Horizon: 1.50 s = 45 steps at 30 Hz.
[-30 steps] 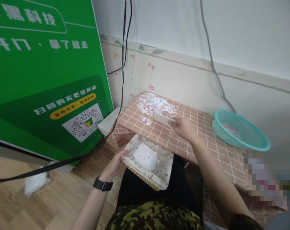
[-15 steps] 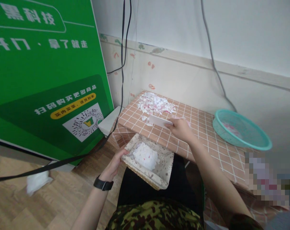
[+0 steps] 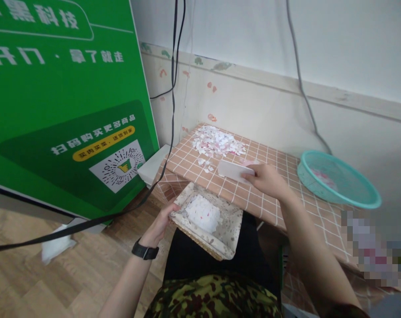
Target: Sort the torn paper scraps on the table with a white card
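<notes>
My left hand (image 3: 161, 224) grips the left rim of a shallow fabric-lined basket (image 3: 232, 223), held below the front edge of the table (image 3: 286, 212). White paper scraps (image 3: 203, 214) with a few red specks are heaped inside it. Between the thumb and fingers of my right hand (image 3: 268, 181) is a flat white card (image 3: 231, 171), held low over the checked tablecloth. Left of the card lie several loose white bits (image 3: 205, 164). Behind them spreads a pile of white and pink paper scraps (image 3: 216, 140). Pinkish scraps (image 3: 250, 162) show just behind my right hand.
A turquoise plastic basket (image 3: 339, 179) with pink scraps stands at the table's right. Black cables (image 3: 173, 88) hang at the left, before a green printed cabinet (image 3: 67, 97). A white bag (image 3: 57, 247) lies on the wooden floor. Something blurred out sits at the right.
My right hand and the card have moved right, away from the loose bits by the pile. The basket in my left hand stays nearly in place; the view has shifted slightly.
</notes>
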{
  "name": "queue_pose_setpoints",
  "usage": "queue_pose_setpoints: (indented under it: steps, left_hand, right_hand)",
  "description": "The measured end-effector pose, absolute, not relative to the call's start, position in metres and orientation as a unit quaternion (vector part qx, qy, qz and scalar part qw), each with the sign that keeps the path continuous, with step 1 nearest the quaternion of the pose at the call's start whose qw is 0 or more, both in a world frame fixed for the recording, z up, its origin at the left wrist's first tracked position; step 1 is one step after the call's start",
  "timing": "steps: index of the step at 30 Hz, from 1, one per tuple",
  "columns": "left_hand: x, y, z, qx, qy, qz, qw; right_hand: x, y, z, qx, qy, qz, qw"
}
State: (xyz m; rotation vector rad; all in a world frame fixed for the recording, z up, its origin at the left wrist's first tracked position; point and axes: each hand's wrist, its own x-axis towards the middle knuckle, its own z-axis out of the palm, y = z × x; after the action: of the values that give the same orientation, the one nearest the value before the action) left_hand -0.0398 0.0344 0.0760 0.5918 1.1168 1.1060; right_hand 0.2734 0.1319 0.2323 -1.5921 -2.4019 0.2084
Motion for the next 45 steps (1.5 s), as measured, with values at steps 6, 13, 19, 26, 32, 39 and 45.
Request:
queue_pose_setpoints:
  steps: [6,13,19,26,32,39,45]
  left_hand:
    - [-0.038,0.035,0.076,0.254,0.500,0.493,0.665]
    - [-0.038,0.034,0.078,0.258,0.488,0.497,0.669]
    - [-0.038,0.035,0.079,0.255,0.492,0.491,0.672]
    - [-0.037,0.034,0.078,0.246,0.491,0.487,0.679]
    - [-0.036,0.033,0.079,0.244,0.500,0.486,0.674]
    - [-0.035,0.033,0.081,0.248,0.510,0.480,0.669]
    - [-0.034,0.033,0.080,0.254,0.513,0.483,0.663]
  right_hand:
    - [0.275,0.137,0.222,-0.552,-0.805,0.101,0.190]
    - [0.255,0.145,0.202,-0.540,-0.815,0.111,0.179]
    - [0.281,0.142,0.218,-0.534,-0.820,0.112,0.173]
    - [0.303,0.133,0.212,-0.574,-0.794,0.090,0.182]
    - [0.314,0.119,0.211,-0.564,-0.796,0.100,0.198]
    - [0.337,0.113,0.211,-0.565,-0.792,0.140,0.183]
    - [0.334,0.106,0.207,-0.583,-0.771,0.127,0.224]
